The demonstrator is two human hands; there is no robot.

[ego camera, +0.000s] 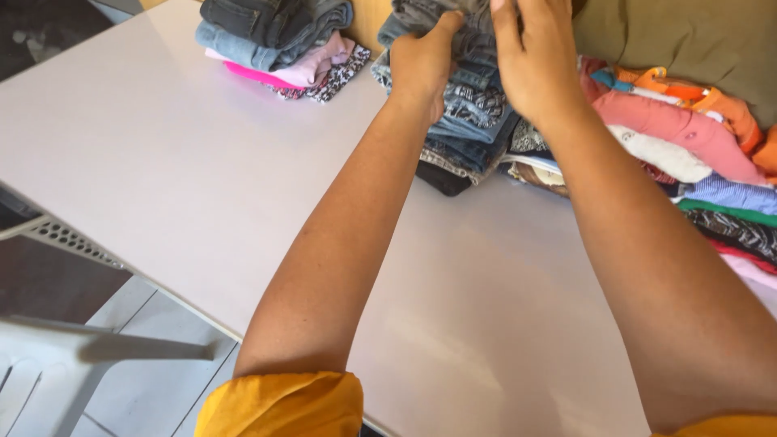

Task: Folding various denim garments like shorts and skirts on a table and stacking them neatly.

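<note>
Reaching across the desk, I have both hands on the tall stack of folded jeans: my left hand presses its near side, fingers closed against the denim, while my right hand lies flat on top, seemingly steadying the stack (it leans a little). A second, shorter pile of jeans and pink tops sits well apart at the far edge, and unfolded colourful clothes lie heaped to the right.

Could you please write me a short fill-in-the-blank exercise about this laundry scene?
1. Both hands, left hand and right hand, rest on the tall stack of folded ____.
2. The smaller pile lies to that stack's ____.
3. The sleeves are ____ in colour.

Missing words: jeans; left; yellow
</note>
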